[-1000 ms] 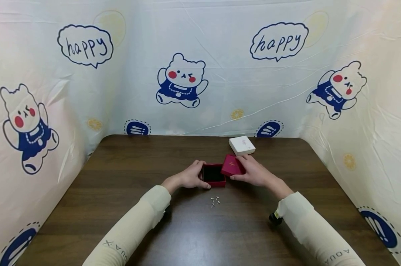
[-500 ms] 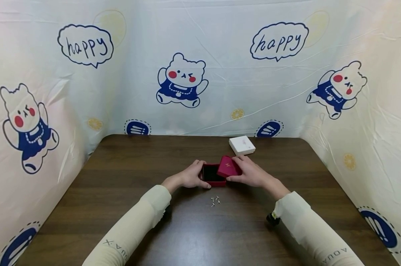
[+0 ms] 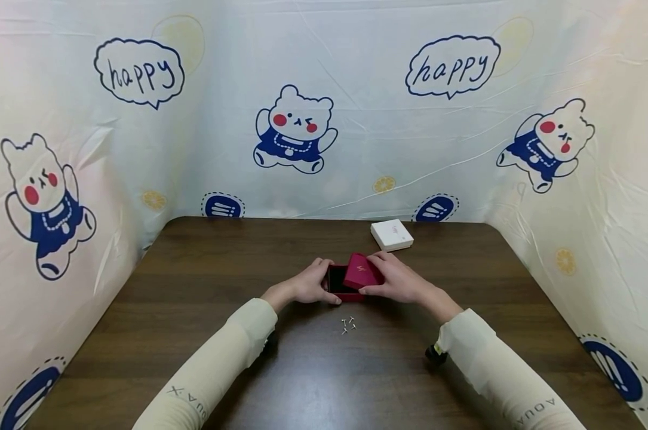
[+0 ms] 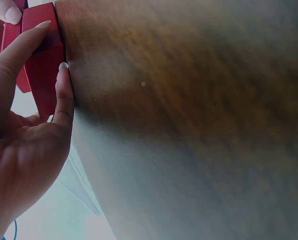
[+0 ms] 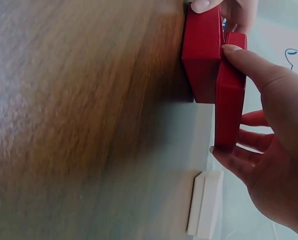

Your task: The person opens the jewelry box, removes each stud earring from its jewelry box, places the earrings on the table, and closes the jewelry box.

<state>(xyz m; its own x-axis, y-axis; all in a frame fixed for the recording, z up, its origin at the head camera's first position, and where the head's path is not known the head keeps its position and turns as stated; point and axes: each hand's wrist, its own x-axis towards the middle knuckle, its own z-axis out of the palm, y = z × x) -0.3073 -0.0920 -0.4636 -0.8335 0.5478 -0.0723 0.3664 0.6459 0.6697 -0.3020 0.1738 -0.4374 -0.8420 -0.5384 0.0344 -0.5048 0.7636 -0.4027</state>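
Observation:
A small red box base (image 3: 347, 297) with a dark inside stands on the table. My left hand (image 3: 305, 283) grips its left side, thumb along the near wall, as the left wrist view also shows on the red wall (image 4: 44, 60). In my right hand (image 3: 401, 278) is the red lid (image 3: 362, 272), tilted and partly over the right part of the base. Seen from the right wrist, the lid (image 5: 230, 95) lies against the base (image 5: 202, 55), with thumb and fingers on its opposite edges. Several tiny metal screw-like pieces (image 3: 348, 325) lie in front of the box.
A white box (image 3: 391, 235) stands behind the right hand, toward the back of the brown wooden table (image 3: 221, 257). A printed cloth (image 3: 297, 54) hangs around the table's back and sides.
My right hand has moved left with the red lid, which now covers more of the base. The left hand and the base have stayed put.

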